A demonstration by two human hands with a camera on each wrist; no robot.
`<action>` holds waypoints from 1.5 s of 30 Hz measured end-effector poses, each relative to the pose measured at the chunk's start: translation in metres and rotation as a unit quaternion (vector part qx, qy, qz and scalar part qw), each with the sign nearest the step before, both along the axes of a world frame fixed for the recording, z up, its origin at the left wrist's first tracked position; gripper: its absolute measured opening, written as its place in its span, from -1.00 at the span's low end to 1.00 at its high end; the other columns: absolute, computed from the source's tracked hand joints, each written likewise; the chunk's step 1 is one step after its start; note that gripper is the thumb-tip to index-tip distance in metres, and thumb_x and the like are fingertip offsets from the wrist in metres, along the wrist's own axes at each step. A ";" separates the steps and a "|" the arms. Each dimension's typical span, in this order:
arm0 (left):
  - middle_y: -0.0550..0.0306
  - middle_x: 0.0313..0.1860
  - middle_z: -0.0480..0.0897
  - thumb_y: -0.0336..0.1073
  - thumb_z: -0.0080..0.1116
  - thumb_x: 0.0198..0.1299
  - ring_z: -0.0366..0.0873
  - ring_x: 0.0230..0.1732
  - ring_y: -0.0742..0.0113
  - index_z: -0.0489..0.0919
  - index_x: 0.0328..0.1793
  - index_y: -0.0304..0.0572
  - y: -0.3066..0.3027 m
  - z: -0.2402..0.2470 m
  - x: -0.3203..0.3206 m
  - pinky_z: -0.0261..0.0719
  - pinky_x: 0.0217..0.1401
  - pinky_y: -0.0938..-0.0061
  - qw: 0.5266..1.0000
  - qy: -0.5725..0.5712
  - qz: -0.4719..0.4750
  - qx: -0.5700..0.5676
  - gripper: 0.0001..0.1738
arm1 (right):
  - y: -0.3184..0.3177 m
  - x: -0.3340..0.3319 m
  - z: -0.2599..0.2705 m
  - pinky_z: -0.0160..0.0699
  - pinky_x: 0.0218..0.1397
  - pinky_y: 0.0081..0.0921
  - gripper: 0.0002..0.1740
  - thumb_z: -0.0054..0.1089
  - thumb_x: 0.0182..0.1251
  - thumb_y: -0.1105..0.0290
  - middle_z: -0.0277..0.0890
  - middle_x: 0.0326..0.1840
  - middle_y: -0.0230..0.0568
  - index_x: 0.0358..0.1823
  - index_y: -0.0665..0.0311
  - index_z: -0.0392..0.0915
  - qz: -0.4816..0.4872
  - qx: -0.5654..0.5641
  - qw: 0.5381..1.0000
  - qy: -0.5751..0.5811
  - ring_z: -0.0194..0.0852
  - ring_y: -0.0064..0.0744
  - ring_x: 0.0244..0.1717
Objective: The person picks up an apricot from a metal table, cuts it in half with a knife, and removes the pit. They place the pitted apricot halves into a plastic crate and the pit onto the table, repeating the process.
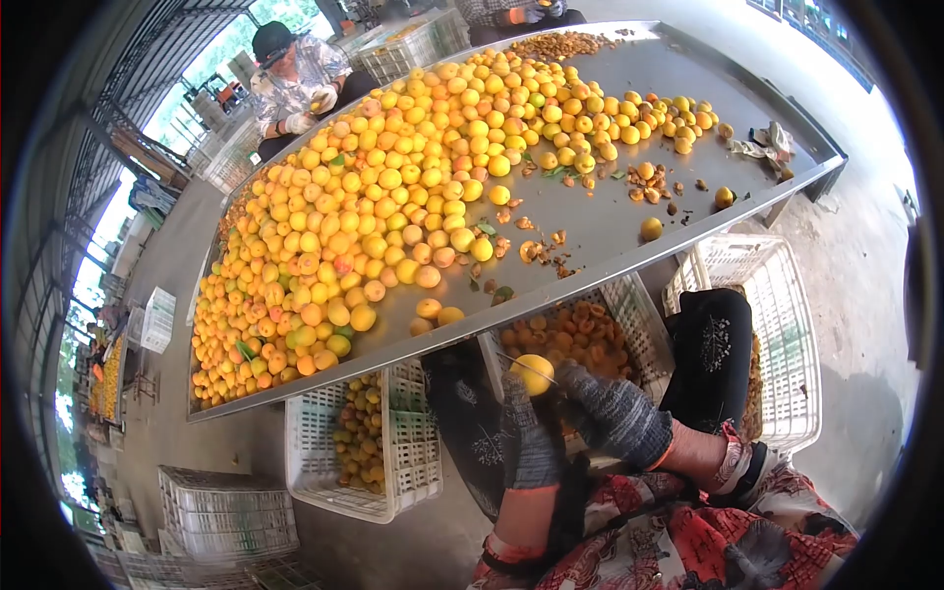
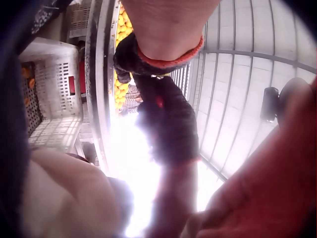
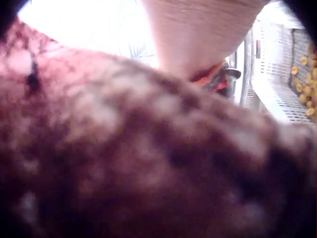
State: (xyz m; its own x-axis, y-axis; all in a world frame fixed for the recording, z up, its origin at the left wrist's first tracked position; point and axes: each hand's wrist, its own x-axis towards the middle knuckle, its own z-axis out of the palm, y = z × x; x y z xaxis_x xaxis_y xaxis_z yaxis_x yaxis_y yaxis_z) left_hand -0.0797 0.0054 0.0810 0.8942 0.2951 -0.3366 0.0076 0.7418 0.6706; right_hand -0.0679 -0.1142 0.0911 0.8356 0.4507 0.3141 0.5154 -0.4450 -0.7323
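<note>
In the head view my left hand (image 1: 532, 441), in a grey knit glove, grips a whole yellow apricot (image 1: 532, 374) upright between thumb and fingers. Close on its right, my gloved right hand (image 1: 621, 417) curls around a small knife (image 1: 555, 380); only a thin glint of it shows at the apricot's side, and the rest is hidden by the fingers. Both hands are over my lap, above a crate holding apricot halves (image 1: 575, 339). The wrist views show mostly forearms, gloves and blurred sleeve.
A metal table (image 1: 610, 258) carries a large heap of apricots (image 1: 393, 187), with scraps near its front edge. White crates stand under it at left (image 1: 413, 433) and at right (image 1: 787, 334). Stacked crates (image 1: 228, 511) stand lower left. Another person (image 1: 295, 79) works across the table.
</note>
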 end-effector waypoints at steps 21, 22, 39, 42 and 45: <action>0.09 -0.17 0.48 -0.09 -0.15 0.29 0.41 -0.14 0.37 0.41 -0.03 -0.29 0.000 -0.005 0.004 0.38 -0.06 0.52 0.960 0.028 0.018 0.279 -0.61 | 0.002 0.006 0.011 0.50 -0.28 -0.33 -0.56 0.07 0.13 0.47 0.47 -0.22 0.04 0.08 0.34 0.29 0.020 -0.009 0.990 0.140 0.52 -0.04 -0.27; 0.10 -0.16 0.48 -0.11 -0.16 0.29 0.40 -0.12 0.38 0.41 -0.02 -0.30 0.001 -0.009 0.004 0.37 -0.04 0.52 0.942 -0.003 0.034 0.334 -0.62 | 0.000 0.012 0.010 0.49 -0.33 -0.30 -0.58 0.07 0.13 0.44 0.46 -0.26 0.03 0.05 0.37 0.32 0.069 0.025 0.992 0.097 0.49 -0.02 -0.32; 0.18 -0.39 0.49 -0.24 0.06 0.18 0.41 -0.39 0.51 0.46 -0.16 -0.28 0.003 -0.015 0.007 0.41 -0.32 0.60 0.911 -0.043 -0.001 0.411 -0.75 | -0.017 0.021 -0.005 0.51 -0.21 -0.34 -0.65 0.11 0.00 0.45 0.44 -0.14 -0.07 -0.11 0.35 0.47 0.151 0.135 0.912 0.357 0.45 -0.09 -0.15; 0.18 -0.41 0.49 -0.16 -0.01 0.22 0.40 -0.39 0.51 0.46 -0.17 -0.29 0.003 -0.027 0.011 0.40 -0.31 0.61 0.904 -0.042 0.015 0.424 -0.70 | -0.015 0.023 -0.019 0.52 -0.19 -0.38 -0.66 0.12 0.01 0.46 0.43 -0.09 -0.04 -0.10 0.33 0.48 0.174 0.131 0.933 0.285 0.46 -0.09 -0.14; 0.18 -0.41 0.50 -0.04 -0.09 0.24 0.39 -0.44 0.53 0.46 -0.16 -0.30 0.001 -0.025 0.017 0.38 -0.41 0.67 0.897 -0.017 0.040 0.439 -0.60 | -0.006 0.017 -0.026 0.53 -0.22 -0.38 -0.65 0.10 0.06 0.44 0.43 -0.09 -0.04 -0.06 0.30 0.46 0.139 -0.058 0.987 -0.047 0.48 -0.13 -0.17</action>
State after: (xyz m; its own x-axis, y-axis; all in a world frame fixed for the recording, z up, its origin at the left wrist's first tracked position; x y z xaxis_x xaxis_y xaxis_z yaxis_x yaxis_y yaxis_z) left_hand -0.0629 0.0064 0.0560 0.8639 0.4966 0.0839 -0.0529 -0.0763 0.9957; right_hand -0.0507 -0.1202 0.0654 0.6443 0.6958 0.3173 0.6930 -0.3557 -0.6271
